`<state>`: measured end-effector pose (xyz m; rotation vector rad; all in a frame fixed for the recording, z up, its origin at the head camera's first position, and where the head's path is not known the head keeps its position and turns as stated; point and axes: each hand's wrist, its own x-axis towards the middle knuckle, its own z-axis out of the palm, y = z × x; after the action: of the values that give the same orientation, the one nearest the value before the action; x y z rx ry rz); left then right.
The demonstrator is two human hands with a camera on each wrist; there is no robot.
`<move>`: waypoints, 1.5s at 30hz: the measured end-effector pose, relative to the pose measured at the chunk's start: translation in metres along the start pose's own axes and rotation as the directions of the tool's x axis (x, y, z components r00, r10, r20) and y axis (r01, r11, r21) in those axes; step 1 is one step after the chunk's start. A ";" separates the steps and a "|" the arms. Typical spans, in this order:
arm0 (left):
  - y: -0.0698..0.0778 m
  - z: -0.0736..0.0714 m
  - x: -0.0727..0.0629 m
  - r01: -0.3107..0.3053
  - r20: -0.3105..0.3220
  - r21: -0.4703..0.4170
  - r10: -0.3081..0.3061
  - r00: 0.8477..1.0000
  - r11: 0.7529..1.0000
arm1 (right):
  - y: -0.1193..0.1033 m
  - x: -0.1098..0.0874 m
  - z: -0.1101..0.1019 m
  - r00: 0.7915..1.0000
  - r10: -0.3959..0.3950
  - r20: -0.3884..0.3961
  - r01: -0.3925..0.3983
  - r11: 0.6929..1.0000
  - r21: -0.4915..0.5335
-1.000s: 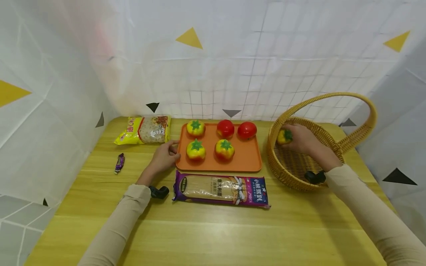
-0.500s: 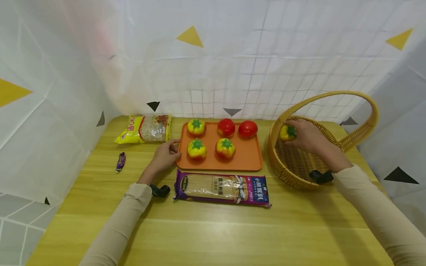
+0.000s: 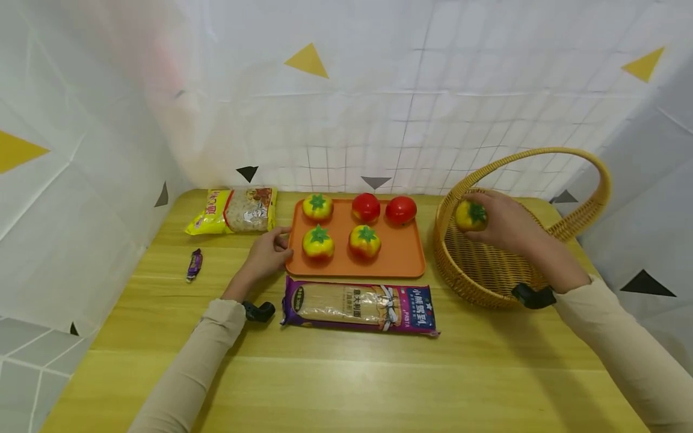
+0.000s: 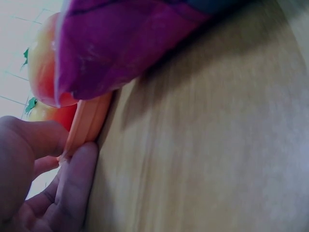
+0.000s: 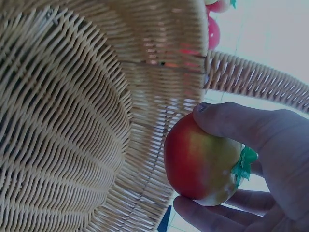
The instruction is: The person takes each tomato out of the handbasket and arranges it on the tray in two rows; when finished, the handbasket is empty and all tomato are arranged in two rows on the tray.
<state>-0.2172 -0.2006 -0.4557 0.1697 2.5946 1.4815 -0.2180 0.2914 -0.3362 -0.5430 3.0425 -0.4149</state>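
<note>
My right hand [image 3: 503, 222] grips a red-and-yellow toy tomato [image 3: 470, 215] with a green leafy top, over the inside of the wicker basket [image 3: 460, 282]. In the right wrist view, thumb and fingers pinch the tomato [image 5: 203, 164] near the basket's woven wall [image 5: 149, 96]. My left hand [image 3: 266, 255] pinches the left edge of an orange tray [image 3: 400, 255]. Thumb and fingers meet at the tray's rim [image 4: 87, 121] in the left wrist view. On the tray are three yellow-and-red tomatoes [image 3: 318, 243] and two red ones [image 3: 366, 208].
A purple pasta pack [image 3: 357, 307] lies along the tray's front side. A yellow food bag [image 3: 238, 210] lies at the back left, with a purple wrapped candy [image 3: 195, 264] nearer the front. The basket's tall handle [image 3: 541, 153] arches above its rim.
My right hand, with the tomato in it, has risen a little and shifted slightly right inside the basket area. My left hand stays at the tray's edge.
</note>
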 end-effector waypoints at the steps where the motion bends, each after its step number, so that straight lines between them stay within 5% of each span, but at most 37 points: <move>1: 0.000 0.000 0.000 -0.002 0.004 -0.003 0.002 1.000 1.000 | -0.002 -0.002 -0.001 1.000 0.002 -0.003 -0.002 1.000 0.000; 21: 0.005 -0.002 0.001 0.014 0.016 -0.004 -0.014 1.000 1.000 | -0.023 -0.036 -0.010 0.996 0.001 -0.088 0.002 1.000 0.028; 45: 0.002 0.000 0.000 -0.001 0.007 0.015 0.000 1.000 1.000 | -0.071 -0.064 -0.009 0.972 -0.114 -0.206 0.116 0.993 -0.004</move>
<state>-0.2168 -0.1995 -0.4543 0.1771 2.6012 1.4586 -0.1347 0.2514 -0.3099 -0.7227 3.2133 -0.5187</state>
